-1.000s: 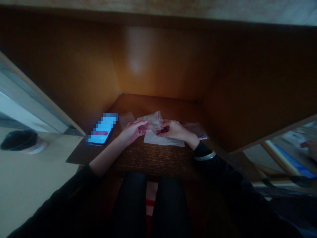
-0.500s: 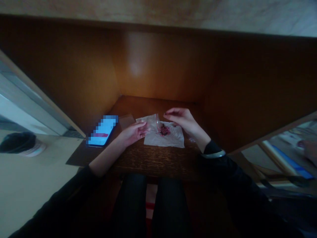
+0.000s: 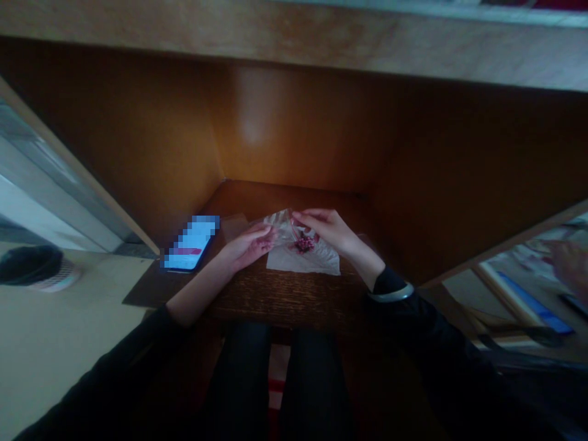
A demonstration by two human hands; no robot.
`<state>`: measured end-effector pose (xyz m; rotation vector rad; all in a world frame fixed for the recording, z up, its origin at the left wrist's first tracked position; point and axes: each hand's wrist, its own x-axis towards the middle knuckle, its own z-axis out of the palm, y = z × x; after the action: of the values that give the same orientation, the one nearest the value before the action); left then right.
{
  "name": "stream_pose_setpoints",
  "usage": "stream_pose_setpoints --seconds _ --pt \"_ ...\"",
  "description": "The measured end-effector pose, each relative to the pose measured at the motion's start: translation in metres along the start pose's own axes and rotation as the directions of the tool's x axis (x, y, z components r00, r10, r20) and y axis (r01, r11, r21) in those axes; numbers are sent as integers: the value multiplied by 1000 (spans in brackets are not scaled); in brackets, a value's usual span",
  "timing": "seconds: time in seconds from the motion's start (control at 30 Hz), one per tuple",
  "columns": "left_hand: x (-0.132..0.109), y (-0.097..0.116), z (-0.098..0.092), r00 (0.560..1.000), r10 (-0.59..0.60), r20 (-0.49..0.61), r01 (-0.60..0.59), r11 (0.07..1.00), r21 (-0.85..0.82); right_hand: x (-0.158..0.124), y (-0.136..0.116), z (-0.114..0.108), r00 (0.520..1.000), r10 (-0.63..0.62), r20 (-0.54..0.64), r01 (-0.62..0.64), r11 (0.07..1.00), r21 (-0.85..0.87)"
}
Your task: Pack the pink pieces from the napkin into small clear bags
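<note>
A small clear zip bag (image 3: 281,222) with a reddish line near its mouth is held between the thumb and fingers of my left hand (image 3: 252,245). At the bag's mouth, on its right side, are the pinched fingertips of my right hand (image 3: 324,228); whatever lies between them is too small to make out. Below both hands a white, crinkled plastic sheet or bag (image 3: 316,262) lies flat on the dark wooden surface (image 3: 275,300). On it sits a little heap of pink and dark red beads or similar small pieces (image 3: 305,244), partly covered by the right hand.
A phone (image 3: 190,244) with a lit screen lies to the left. Wooden panels (image 3: 294,122) enclose the back and sides, beneath a pale ledge (image 3: 294,33). A lined waste basket (image 3: 41,269) stands on the floor. Another person's hand (image 3: 572,263) shows at the right edge.
My right hand has come left and slightly down, its fingertips now at the zip bag's mouth. The left hand stays in place with the bag. The view has tilted slightly.
</note>
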<state>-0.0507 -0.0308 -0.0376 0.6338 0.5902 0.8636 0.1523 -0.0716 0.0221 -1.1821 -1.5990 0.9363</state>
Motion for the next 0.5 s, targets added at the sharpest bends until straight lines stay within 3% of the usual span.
stream_pose_setpoints --seconds 0.2,0.37,0.5 --pt "-1 0 3 999 -4 33 2 999 51 -4 5 1 988 19 150 -29 998 61" --pt "-6 -1 9 998 27 47 -35 987 159 -1 12 -3 995 -30 99 19 993 119" --pt "-12 -2 14 995 -7 102 -28 941 338 -4 11 -2 960 -28 279 -4 993 114"
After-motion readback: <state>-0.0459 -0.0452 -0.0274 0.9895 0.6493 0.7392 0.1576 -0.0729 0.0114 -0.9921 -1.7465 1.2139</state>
